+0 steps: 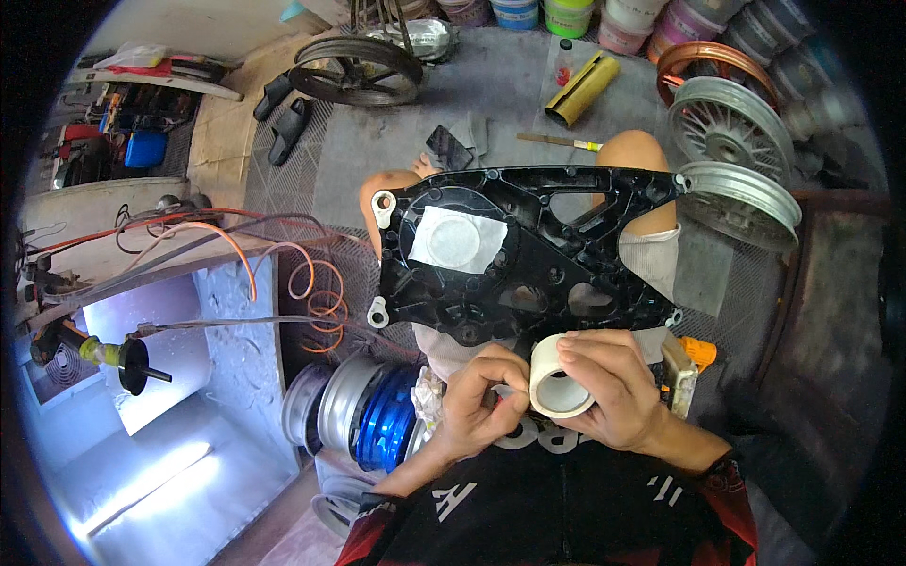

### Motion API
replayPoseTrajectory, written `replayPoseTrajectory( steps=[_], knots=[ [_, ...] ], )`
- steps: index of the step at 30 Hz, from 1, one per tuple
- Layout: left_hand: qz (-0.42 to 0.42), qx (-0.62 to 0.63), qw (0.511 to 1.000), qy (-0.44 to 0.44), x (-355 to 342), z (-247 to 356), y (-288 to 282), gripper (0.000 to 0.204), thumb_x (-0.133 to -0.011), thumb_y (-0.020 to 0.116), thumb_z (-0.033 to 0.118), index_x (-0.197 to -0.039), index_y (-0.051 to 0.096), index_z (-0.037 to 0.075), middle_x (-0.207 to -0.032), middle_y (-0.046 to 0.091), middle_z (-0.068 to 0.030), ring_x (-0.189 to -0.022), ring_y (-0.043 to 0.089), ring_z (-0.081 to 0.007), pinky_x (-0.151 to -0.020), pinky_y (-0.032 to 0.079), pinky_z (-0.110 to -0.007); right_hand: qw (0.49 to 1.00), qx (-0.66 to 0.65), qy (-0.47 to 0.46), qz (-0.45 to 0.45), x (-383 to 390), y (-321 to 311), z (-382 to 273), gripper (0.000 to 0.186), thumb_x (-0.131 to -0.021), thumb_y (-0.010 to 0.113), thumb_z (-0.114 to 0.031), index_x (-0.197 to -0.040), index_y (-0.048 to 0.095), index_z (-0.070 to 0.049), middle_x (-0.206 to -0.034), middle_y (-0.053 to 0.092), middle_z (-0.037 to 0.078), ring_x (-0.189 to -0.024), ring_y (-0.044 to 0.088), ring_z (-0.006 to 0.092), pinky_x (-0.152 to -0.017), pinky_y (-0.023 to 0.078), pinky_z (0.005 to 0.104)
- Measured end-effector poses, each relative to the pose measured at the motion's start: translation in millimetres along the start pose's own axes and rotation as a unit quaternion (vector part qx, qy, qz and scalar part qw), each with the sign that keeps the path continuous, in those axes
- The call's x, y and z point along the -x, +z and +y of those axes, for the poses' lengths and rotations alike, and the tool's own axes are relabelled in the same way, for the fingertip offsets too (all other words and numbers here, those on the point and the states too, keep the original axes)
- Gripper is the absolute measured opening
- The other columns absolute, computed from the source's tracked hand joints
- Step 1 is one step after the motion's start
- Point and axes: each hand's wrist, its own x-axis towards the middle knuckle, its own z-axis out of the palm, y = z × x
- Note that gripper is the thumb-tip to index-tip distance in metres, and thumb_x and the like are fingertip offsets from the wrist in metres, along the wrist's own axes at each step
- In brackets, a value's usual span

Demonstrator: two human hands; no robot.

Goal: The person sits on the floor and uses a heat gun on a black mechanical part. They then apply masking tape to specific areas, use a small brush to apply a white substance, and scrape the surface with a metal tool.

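Note:
My right hand (618, 391) is wrapped round a wide roll of cream masking tape (545, 370), its hollow core facing me. Beside the roll's left edge, my left hand (486, 401) is closed in a pinch. A small pale bit between its thumb and finger looks like the tape's end, though the fingers hide most of it. Just beyond both hands, a black motorcycle swingarm (528, 247) lies across my lap, with bare metal at its corner lugs. A white patch of tape (459, 241) covers a round opening at its left part.
Wheel rims, one of them blue (385, 420), stand at the lower left; silver rims (731, 132) lean at the right. Orange coiled air hose (326, 302) hangs at left near a spray gun (113, 357). A phone (449, 147), gold tube (582, 90) and paint buckets (569, 17) are beyond.

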Motion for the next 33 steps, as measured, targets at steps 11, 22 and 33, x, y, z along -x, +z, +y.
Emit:
replayPoseTrajectory(
  steps=[11,22,33],
  knots=[
    [0.201,0.242,0.946,-0.078,-12,14,-11,0.029,-0.086,0.074,0.014,-0.091,0.046,0.010,-0.083,0.048,-0.0075,-0.064,0.048,-0.0142,-0.052,0.043,-0.028,0.973,0.161,-0.006,0.165,-1,-85,61,0.077,-0.064,0.093,-0.023,-0.125,0.050,-0.002,-0.119,0.059,0.019,-0.112,0.058,0.0346,-0.091,0.049,0.0453],
    [0.162,0.108,0.981,-0.012,-2,12,-47,0.021,-0.086,0.074,0.006,-0.092,0.053,0.005,-0.116,0.045,-0.0187,-0.066,0.058,-0.0154,-0.061,0.049,-0.023,0.735,0.480,0.360,0.315,151,-315,323,0.059,-0.076,0.081,-0.032,-0.122,0.059,-0.002,-0.123,0.062,0.018,-0.114,0.059,0.0342,-0.099,0.045,0.0410],
    [0.192,0.047,0.979,-0.048,13,20,-82,0.007,-0.081,0.073,0.001,-0.085,0.067,0.003,-0.105,0.053,-0.0113,-0.084,0.058,-0.0178,-0.076,0.047,-0.031,0.701,0.529,0.460,0.131,222,-411,395,0.084,-0.077,0.076,-0.052,-0.138,0.050,-0.001,-0.138,0.054,0.022,-0.127,0.053,0.0350,-0.106,0.040,0.0424]
  ],
)
